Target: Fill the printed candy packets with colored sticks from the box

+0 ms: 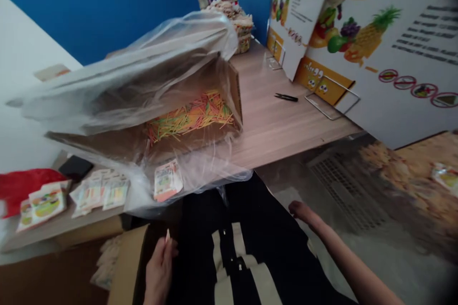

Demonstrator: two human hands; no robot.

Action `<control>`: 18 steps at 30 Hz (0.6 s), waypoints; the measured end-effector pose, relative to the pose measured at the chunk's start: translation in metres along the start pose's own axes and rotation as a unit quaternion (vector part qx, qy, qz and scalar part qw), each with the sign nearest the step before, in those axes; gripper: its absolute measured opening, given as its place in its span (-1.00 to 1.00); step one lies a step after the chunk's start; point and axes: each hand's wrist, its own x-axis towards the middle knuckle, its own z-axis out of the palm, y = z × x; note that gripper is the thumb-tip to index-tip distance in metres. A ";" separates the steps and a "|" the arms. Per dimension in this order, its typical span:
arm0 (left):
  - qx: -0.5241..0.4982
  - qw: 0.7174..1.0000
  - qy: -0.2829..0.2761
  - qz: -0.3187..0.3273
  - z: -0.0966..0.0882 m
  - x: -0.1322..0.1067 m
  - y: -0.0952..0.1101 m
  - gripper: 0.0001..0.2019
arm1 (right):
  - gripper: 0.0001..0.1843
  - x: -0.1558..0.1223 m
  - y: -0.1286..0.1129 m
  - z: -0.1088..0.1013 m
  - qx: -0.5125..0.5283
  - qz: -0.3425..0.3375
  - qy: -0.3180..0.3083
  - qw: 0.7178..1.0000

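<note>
My left hand (160, 264) is low beside my lap, closed, its fingers curled around a narrow pale edge that I cannot make out. Off to the right, my right hand (301, 212) hangs past the table edge with its fingers curled in and nothing visible in them. In front of me, an open cardboard box (234, 88) lined with a clear plastic bag (143, 69) holds many thin coloured sticks (193, 116). On the plastic at the table's front edge lies a small stack of printed packets (168, 178). More packets (102, 190) lie to its left.
Black thread snips (286, 97) lie on the table (261, 119). Large printed cartons (358, 52) with wire stands rise at the right. A filled basket (243, 33) stands at the back. Below are a cardboard box (129, 262) at left and a grey crate (343, 186) at right.
</note>
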 end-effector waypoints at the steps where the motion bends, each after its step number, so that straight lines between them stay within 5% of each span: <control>1: -0.032 0.999 -0.030 0.002 0.003 0.005 0.010 -0.37 | -0.75 0.000 -0.011 -0.005 -0.004 0.014 -0.023 1.000; 2: -0.070 0.996 -0.060 0.010 0.007 0.010 0.023 -0.42 | -0.78 -0.001 -0.028 -0.008 -0.001 0.017 -0.053 0.998; 5: -0.178 0.974 -0.130 0.051 0.027 0.021 0.071 -0.57 | -0.75 -0.012 -0.111 0.004 0.038 -0.123 -0.175 0.976; 10: -0.244 0.939 -0.189 0.154 0.053 0.037 0.116 -0.64 | -0.58 -0.023 -0.239 0.103 0.069 -0.322 -0.277 0.902; 14: -0.221 0.944 -0.110 0.220 0.046 0.060 0.104 -0.65 | -0.57 -0.013 -0.271 0.169 0.147 -0.307 -0.255 0.905; 18: -0.143 0.962 -0.095 0.212 0.033 0.077 0.090 -0.62 | -0.61 -0.012 -0.284 0.187 0.180 -0.308 -0.226 0.907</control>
